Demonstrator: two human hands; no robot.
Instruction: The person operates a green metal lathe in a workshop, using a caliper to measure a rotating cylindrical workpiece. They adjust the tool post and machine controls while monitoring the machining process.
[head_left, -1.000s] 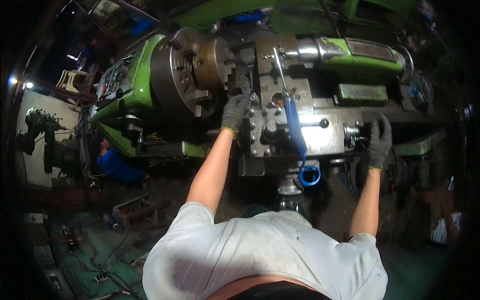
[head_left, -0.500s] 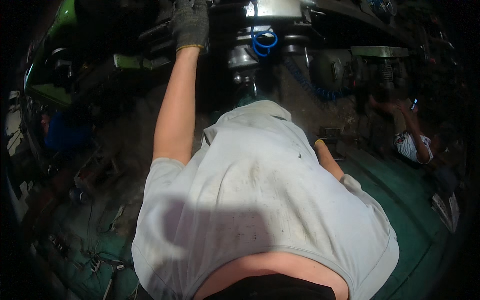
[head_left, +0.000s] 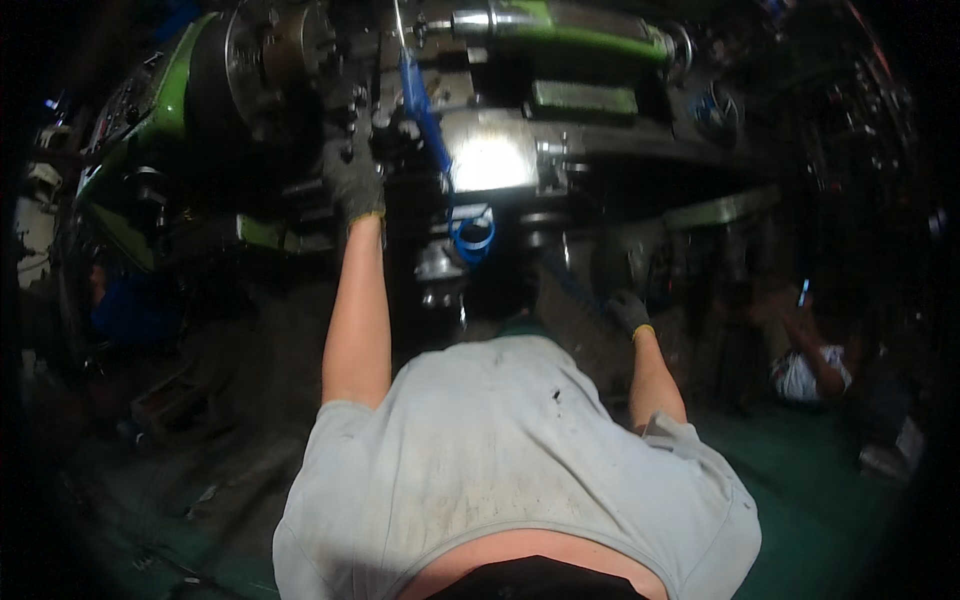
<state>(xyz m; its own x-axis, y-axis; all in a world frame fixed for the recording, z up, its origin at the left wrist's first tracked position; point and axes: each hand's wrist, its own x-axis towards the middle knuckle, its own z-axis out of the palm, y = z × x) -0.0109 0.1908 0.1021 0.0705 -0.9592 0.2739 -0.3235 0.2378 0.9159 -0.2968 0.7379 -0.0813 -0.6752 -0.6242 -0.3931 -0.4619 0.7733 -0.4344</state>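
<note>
My left hand (head_left: 352, 180), in a dark knit glove with a yellow cuff, reaches forward among the dark carriage parts of a green lathe (head_left: 176, 85). Its fingers blend into the metal, so their grip does not show. To its right lies a blue air gun (head_left: 425, 112), slanting across the carriage, with a blue hose loop (head_left: 473, 238) hanging below. My right hand (head_left: 629, 312), gloved the same way, is lower and off to the right, in front of the lathe's dark base. A coiled blue hose (head_left: 570, 280) runs close to it. Blur and shadow hide how its fingers lie.
The round chuck (head_left: 245, 60) is at the upper left, the tailstock (head_left: 590, 35) at the upper right. A bright flat metal plate (head_left: 490, 155) reflects light mid-carriage. At the right another person (head_left: 810, 372) sits low, holding a lit phone (head_left: 804, 292). The floor (head_left: 760, 480) is green.
The view has tilted forward, bringing the chuck, tailstock and air gun into sight. My right hand, formerly hidden beside my body, now shows at the right. My left arm still reaches to the lathe.
</note>
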